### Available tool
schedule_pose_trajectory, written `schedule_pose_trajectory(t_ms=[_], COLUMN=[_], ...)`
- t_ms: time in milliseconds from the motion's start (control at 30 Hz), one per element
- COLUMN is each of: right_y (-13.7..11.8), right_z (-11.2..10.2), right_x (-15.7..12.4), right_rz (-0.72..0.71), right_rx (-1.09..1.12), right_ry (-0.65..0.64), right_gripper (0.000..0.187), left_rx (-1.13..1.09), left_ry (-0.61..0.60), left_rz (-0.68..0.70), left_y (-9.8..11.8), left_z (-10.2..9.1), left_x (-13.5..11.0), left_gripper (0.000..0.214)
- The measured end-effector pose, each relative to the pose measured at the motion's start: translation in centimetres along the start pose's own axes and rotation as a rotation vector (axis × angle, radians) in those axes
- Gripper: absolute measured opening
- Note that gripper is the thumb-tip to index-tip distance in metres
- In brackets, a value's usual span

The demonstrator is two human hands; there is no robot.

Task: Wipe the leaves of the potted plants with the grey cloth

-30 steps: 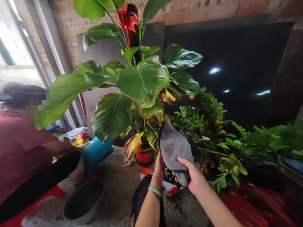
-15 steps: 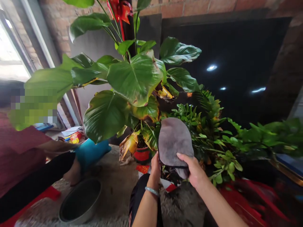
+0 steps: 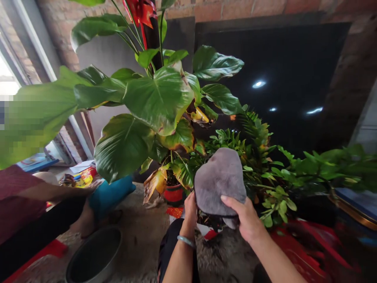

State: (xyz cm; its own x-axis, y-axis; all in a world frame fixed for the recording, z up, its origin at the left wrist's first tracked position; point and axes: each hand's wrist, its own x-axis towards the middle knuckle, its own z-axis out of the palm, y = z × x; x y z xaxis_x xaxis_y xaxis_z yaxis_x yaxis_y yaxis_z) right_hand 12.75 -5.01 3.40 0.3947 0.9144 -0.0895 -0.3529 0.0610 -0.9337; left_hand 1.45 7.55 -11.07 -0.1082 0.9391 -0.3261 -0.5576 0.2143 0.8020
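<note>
Both my hands hold a grey fuzzy cloth (image 3: pixel 219 181) with a dark edge, in front of the plants. My left hand (image 3: pixel 191 208) grips its lower left side; a pale bangle circles that wrist. My right hand (image 3: pixel 246 218) pinches the lower right part, thumb on top and the other fingers hidden behind. A bit of the cloth hangs below the right hand. Just beyond stands a large-leaved plant (image 3: pixel 160 98) with some yellowed, browned leaves, in a red pot (image 3: pixel 173 194).
At left sits another person, a blue cloth (image 3: pixel 113 192) at their hand. A grey basin (image 3: pixel 94 255) stands on the floor near a red stool (image 3: pixel 44 257). Leafy plants (image 3: pixel 282 173) and a red bag (image 3: pixel 303 251) are at right. Behind leans a dark glossy panel (image 3: pixel 288 63).
The view has turned slightly right. The cloth's upper outline has changed from rounded to uneven as it shifts in my hands. Both hands keep their hold.
</note>
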Motion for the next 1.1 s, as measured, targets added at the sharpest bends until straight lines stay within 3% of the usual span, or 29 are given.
schedule_pose_trajectory(t_ms=[133, 233, 300, 367, 433, 533, 600, 667, 733, 833, 933, 1000, 1100], right_y=[2.7, 5.2, 5.2, 3.5, 0.4, -4.2, -5.5, -4.8, -2.3, 2.1, 3.4, 1.7, -2.8], right_z=[-2.3, -4.3, -5.3, -5.9, -6.1, -6.1, -6.0, -6.0, -6.0, -6.4, -7.0, -7.2, -6.7], right_x=[0.2, -1.9, -3.0, -3.0, -1.8, 1.3, 3.0, 3.5, 2.5, -1.0, -4.0, -4.1, -1.3], right_rz=[0.144, 0.255, 0.264, 0.243, 0.176, 0.010, -0.013, 0.076, 0.225, 0.415, 0.543, 0.502, 0.194], right_rx=[-0.050, -0.132, -0.126, -0.063, 0.039, 0.205, 0.273, 0.273, 0.230, 0.194, 0.149, 0.155, 0.270], right_ry=[0.127, 0.143, 0.115, 0.063, 0.089, 0.260, 0.357, 0.368, 0.340, 0.286, 0.194, 0.199, 0.324], right_gripper=[0.040, 0.036, 0.037, 0.040, 0.040, 0.033, 0.026, 0.021, 0.018, 0.023, 0.029, 0.032, 0.035], left_rx=[-0.004, -0.008, -0.002, 0.004, 0.006, 0.006, 0.007, 0.010, 0.014, 0.019, 0.024, 0.027, 0.036], left_ry=[0.043, 0.062, 0.066, 0.059, 0.048, 0.040, 0.041, 0.045, 0.052, 0.063, 0.065, 0.058, 0.039], left_rz=[-0.006, 0.003, 0.002, 0.003, 0.007, 0.013, 0.017, 0.019, 0.018, 0.016, 0.013, 0.014, 0.018], left_y=[0.1, 0.4, 0.5, 0.6, 0.6, 0.6, 0.6, 0.6, 0.7, 0.8, 0.9, 0.9, 0.8], left_z=[0.7, 0.9, 1.0, 1.0, 1.1, 1.1, 1.1, 1.1, 1.0, 0.9, 0.8, 0.8, 0.8], left_x=[-0.8, -1.1, -1.3, -1.3, -1.4, -1.5, -1.6, -1.6, -1.6, -1.4, -1.3, -1.3, -1.3], left_gripper=[0.021, 0.023, 0.028, 0.034, 0.035, 0.034, 0.034, 0.034, 0.034, 0.030, 0.027, 0.029, 0.036])
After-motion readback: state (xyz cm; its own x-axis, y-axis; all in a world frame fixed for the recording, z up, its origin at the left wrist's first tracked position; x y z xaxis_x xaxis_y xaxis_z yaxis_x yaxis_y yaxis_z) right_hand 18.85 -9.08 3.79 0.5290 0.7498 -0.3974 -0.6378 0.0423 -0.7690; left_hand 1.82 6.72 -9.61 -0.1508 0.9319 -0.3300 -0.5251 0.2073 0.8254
